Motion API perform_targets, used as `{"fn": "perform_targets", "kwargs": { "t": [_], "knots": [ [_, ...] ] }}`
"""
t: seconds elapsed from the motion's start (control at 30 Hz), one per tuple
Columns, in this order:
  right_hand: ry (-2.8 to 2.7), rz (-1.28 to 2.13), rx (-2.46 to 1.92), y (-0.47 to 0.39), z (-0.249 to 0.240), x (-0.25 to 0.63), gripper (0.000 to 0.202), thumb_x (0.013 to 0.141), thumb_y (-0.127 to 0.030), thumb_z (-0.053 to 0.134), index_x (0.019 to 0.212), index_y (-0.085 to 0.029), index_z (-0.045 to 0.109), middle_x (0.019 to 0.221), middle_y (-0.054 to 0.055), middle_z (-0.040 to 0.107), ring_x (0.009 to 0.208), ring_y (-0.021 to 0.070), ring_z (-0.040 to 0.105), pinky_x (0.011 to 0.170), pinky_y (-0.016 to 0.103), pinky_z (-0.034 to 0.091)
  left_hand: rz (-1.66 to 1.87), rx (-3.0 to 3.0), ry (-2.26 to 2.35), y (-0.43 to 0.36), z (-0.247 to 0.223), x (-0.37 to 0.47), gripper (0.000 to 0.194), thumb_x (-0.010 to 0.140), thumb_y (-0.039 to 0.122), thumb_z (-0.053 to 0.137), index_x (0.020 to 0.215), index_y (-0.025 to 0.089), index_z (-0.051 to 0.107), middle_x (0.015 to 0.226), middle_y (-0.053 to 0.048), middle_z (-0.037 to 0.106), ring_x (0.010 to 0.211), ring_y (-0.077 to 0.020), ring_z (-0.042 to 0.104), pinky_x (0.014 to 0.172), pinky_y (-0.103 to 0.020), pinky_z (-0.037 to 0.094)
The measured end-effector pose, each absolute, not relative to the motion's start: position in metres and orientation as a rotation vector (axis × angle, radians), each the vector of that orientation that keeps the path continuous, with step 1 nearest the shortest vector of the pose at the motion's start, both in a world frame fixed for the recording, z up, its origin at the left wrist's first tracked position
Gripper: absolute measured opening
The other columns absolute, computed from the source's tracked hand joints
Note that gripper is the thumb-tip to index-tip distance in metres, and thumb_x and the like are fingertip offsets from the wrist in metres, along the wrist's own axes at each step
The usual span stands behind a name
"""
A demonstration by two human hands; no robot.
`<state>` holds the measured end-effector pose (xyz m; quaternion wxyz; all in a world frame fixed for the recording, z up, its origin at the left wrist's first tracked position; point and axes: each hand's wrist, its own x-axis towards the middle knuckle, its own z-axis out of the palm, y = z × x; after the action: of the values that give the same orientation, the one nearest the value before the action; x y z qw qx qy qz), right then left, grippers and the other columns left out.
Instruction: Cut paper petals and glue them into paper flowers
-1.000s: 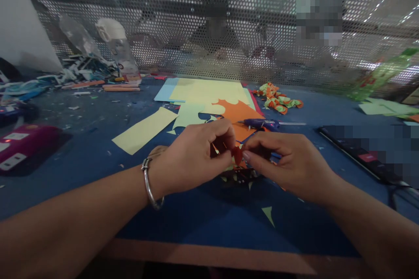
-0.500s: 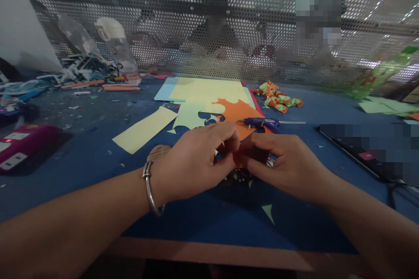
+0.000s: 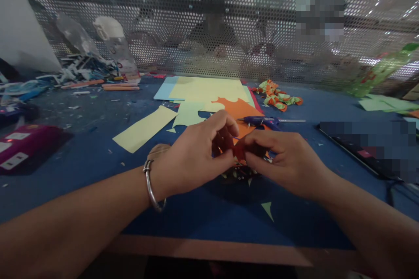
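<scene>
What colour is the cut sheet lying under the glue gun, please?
The cut sheet is orange, clearest in the head view.

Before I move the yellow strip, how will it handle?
The yellow strip looks like thin paper, so it will probably be light and sag if lifted by one end. Lying flat on the table, it would likely slide if pushed.

The left hand and right hand are both bare, and both forearms are bare as far as they show. A slim, rounded, silver-coloured metal bangle circles the left wrist. It is smooth and shiny along its curve, with small raised bands near its far side. Any finer marking on the metal is too blurred to tell.
</scene>
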<state>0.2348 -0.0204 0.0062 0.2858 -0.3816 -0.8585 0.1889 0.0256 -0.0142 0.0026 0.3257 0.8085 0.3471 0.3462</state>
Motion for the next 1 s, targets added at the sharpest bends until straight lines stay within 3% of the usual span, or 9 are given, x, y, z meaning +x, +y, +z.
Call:
{"fn": "perform_targets", "kwargs": {
  "t": [0.2, 0.47, 0.63, 0.77, 1.0],
  "knots": [
    [-2.259, 0.488, -1.01, -0.02, 0.005, 0.236, 0.014, 0.089, -0.013, 0.057, 0.09, -0.017, 0.071, 0.078, -0.001, 0.07, 0.065, 0.01, 0.062, 0.061, 0.022, 0.047, 0.894, 1.916, 0.945, -0.009, -0.003, 0.026, 0.012, 0.081, 0.013, 0.06, 0.092, 0.018, 0.061, 0.083, 0.0, 0.067, 0.074, -0.0125, 0.063, 0.066, -0.025, 0.049],
    [-2.303, 0.435, -0.982, -0.019, 0.005, 0.237, 0.014, 0.09, -0.013, 0.059, 0.091, -0.017, 0.071, 0.077, -0.001, 0.071, 0.064, 0.0097, 0.062, 0.061, 0.021, 0.046, 0.738, 1.651, 0.976, 0.002, 0.006, 0.021, 0.005, 0.078, 0.015, 0.069, 0.083, 0.015, 0.066, 0.07, 0.001, 0.065, 0.059, -0.0073, 0.055, 0.052, -0.018, 0.04],
    [-2.396, 0.491, -0.95, -0.021, 0.006, 0.237, 0.013, 0.09, -0.013, 0.059, 0.088, -0.018, 0.071, 0.073, -0.002, 0.07, 0.061, 0.0096, 0.06, 0.059, 0.022, 0.043, 0.55, 1.53, 0.835, 0.009, 0.009, 0.015, 0.011, 0.08, 0.013, 0.07, 0.09, 0.015, 0.066, 0.079, -0.002, 0.071, 0.068, -0.0098, 0.065, 0.063, -0.021, 0.05],
    [-2.406, 0.577, -0.904, -0.026, 0.006, 0.234, 0.01, 0.09, -0.014, 0.06, 0.087, -0.018, 0.069, 0.075, -0.002, 0.07, 0.063, 0.0096, 0.06, 0.061, 0.022, 0.045, 0.384, 1.473, 0.763, 0.014, 0.009, 0.012, 0.016, 0.082, 0.013, 0.069, 0.097, 0.016, 0.065, 0.081, -0.002, 0.072, 0.07, -0.0109, 0.067, 0.066, -0.023, 0.051],
    [-2.414, 0.861, -0.873, -0.032, 0.006, 0.232, 0.024, 0.092, -0.012, 0.059, 0.112, -0.022, 0.066, 0.098, 0.0, 0.077, 0.078, 0.0116, 0.07, 0.07, 0.021, 0.051, 0.231, 1.457, 0.631, 0.015, 0.007, 0.011, 0.02, 0.082, 0.009, 0.067, 0.098, 0.019, 0.059, 0.082, 0.001, 0.07, 0.071, -0.0107, 0.067, 0.066, -0.022, 0.051]
  ]
}}
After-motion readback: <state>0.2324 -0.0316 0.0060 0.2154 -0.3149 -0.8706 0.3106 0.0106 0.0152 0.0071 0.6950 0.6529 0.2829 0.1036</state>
